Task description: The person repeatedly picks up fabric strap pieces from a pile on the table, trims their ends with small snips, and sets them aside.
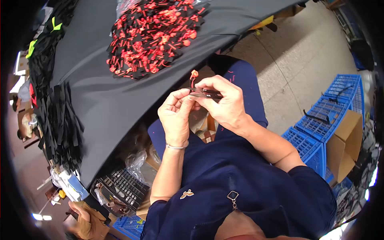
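My left hand (176,116) is closed in a pinch on a small black-and-red strap piece, mostly hidden by the fingers. Its orange-red end (194,74) sticks up above the fingertips. My right hand (226,102) grips dark thread snips (209,95), whose blades point left and reach the left fingertips. Both hands are close together above my lap. Beyond them, a large pile of black and red strap pieces (156,40) lies on the dark cloth of the table (96,100).
Long black straps (64,124) hang over the table's far left side. Blue plastic crates (312,128) and a cardboard box (346,146) stand at right. A black crate (122,186) is below the table edge. Another person (90,224) is at lower left.
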`<act>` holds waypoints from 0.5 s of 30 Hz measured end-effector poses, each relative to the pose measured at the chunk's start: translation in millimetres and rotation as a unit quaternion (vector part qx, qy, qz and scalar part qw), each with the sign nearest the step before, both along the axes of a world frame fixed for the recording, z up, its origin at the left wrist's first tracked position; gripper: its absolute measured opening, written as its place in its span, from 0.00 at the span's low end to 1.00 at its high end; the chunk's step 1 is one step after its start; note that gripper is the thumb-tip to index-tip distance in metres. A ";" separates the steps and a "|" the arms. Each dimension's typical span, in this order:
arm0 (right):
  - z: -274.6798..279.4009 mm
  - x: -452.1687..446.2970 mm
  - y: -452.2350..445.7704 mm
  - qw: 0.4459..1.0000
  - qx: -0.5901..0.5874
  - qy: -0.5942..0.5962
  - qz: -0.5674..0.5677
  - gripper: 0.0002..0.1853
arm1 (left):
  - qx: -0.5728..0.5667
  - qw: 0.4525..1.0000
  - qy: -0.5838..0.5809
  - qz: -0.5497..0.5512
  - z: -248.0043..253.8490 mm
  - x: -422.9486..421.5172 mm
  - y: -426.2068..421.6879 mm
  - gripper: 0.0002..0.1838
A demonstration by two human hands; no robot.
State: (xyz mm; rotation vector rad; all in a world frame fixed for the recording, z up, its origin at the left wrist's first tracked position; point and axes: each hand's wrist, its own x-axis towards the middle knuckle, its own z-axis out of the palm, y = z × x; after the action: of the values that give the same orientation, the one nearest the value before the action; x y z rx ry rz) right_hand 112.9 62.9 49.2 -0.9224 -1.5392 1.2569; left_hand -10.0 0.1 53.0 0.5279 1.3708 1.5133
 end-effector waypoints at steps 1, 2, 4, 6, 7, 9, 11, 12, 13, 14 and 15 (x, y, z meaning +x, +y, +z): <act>-1.8 0.7 -0.8 1.000 -0.014 -0.009 -0.013 0.11 | 0.015 0.999 0.034 0.007 -3.3 8.4 -0.2 0.07; -4.1 1.4 -1.3 0.999 -0.029 -0.017 -0.024 0.10 | 0.029 0.997 0.069 0.016 -6.0 15.4 -0.9 0.07; -11.6 3.2 -0.9 0.997 -0.048 -0.031 -0.043 0.09 | 0.024 0.984 0.176 0.019 -9.0 25.5 -3.0 0.06; -12.8 6.1 -0.8 0.995 -0.095 -0.029 -0.032 0.08 | 0.028 0.953 0.299 0.026 -17.4 29.3 -5.2 0.05; -13.3 7.3 -0.4 0.992 -0.118 -0.027 -0.026 0.07 | 0.034 0.945 0.326 0.025 -20.4 29.2 -5.2 0.05; -13.9 11.0 0.4 0.987 -0.160 -0.023 -0.001 0.06 | 0.046 0.925 0.377 0.022 -23.5 30.1 -5.5 0.05; -17.2 13.0 0.6 0.979 -0.202 -0.004 0.017 0.06 | -0.019 0.987 0.162 -0.001 -15.2 31.6 -4.5 0.06; -22.1 12.7 -0.8 0.985 -0.174 -0.001 0.014 0.06 | -0.040 0.999 0.023 -0.010 -15.7 26.9 -3.0 0.07; -29.5 11.7 -3.0 0.989 -0.146 0.001 0.011 0.06 | -0.059 0.991 -0.117 -0.019 -16.7 22.1 -1.8 0.07; -33.8 11.6 -4.1 0.993 -0.117 0.003 0.008 0.07 | -0.052 0.980 -0.192 -0.029 -22.5 17.5 -2.2 0.09; -34.2 13.2 -4.2 0.997 -0.071 -0.021 0.013 0.07 | -0.046 0.967 -0.249 -0.042 -28.3 12.1 -2.2 0.08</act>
State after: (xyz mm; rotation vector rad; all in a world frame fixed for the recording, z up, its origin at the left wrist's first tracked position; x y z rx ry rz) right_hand 126.1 58.8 15.0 -1.0279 -1.5126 1.3882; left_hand 2.1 -2.1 24.7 0.1262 1.0060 1.3848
